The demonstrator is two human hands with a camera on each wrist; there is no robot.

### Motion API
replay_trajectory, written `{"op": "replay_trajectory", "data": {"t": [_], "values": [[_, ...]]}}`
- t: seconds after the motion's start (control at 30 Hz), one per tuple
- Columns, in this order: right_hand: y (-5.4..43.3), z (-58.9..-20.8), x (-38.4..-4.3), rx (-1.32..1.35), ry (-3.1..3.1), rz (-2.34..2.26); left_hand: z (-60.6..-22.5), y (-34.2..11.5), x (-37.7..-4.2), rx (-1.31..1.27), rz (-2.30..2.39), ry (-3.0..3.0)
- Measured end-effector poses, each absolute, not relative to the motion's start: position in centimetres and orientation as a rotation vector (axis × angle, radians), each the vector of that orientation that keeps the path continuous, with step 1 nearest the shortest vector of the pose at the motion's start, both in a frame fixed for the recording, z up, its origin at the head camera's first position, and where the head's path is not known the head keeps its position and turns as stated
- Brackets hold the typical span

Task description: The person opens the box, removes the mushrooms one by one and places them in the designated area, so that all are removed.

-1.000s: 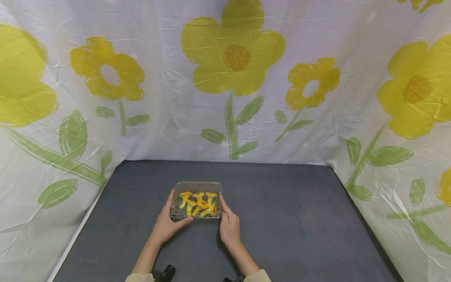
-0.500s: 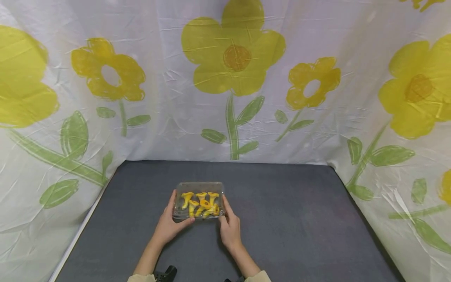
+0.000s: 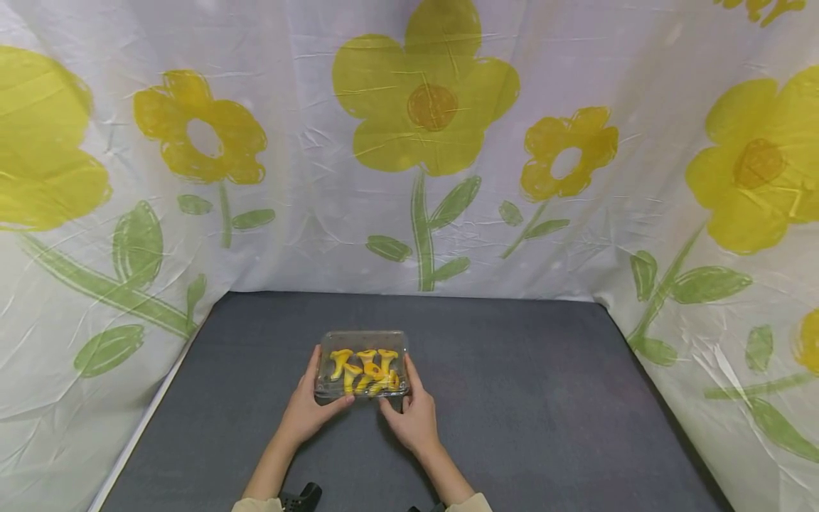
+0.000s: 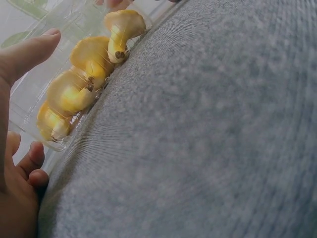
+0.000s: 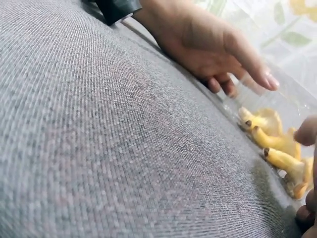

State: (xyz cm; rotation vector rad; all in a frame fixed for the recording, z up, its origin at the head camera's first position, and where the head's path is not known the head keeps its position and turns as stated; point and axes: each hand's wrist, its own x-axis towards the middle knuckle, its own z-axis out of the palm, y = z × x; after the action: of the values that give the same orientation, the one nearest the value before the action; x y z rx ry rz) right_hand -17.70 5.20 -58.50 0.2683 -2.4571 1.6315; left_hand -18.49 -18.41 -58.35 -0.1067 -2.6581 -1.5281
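A clear plastic box (image 3: pixel 363 338) with several yellow, trumpet-shaped mushrooms (image 3: pixel 373 370) inside sits low over the dark table, left of centre in the head view. My left hand (image 3: pixel 303 412) grips its left side, thumb along the front edge and fingers up the side. On the opposite side my right hand (image 3: pixel 418 421) holds the right front corner, its thumb reaching left below the front edge. Seen from the left wrist, the mushrooms (image 4: pixel 69 91) show pale stems through the clear wall. The right wrist view has the left hand (image 5: pixel 198 42) at the box's far end.
Dark grey cloth (image 3: pixel 525 398) covers the table. A white curtain (image 3: pixel 307 213) printed with yellow flowers encloses the back and both sides. Black straps with wrist devices (image 3: pixel 302 498) sit by the sleeves at the bottom.
My right thumb has moved from the box's right side leftward to below its front edge. The box has shifted very slightly right; the left hand keeps its grip.
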Motion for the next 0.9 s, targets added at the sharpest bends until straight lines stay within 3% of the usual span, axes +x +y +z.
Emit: {"op": "replay_trajectory", "data": {"t": [0.9], "values": [[5.17,-58.47,-17.86,0.256,-2.411,1.673,-58.04,-18.45,-18.29,-0.171,-1.544,-2.63]]}}
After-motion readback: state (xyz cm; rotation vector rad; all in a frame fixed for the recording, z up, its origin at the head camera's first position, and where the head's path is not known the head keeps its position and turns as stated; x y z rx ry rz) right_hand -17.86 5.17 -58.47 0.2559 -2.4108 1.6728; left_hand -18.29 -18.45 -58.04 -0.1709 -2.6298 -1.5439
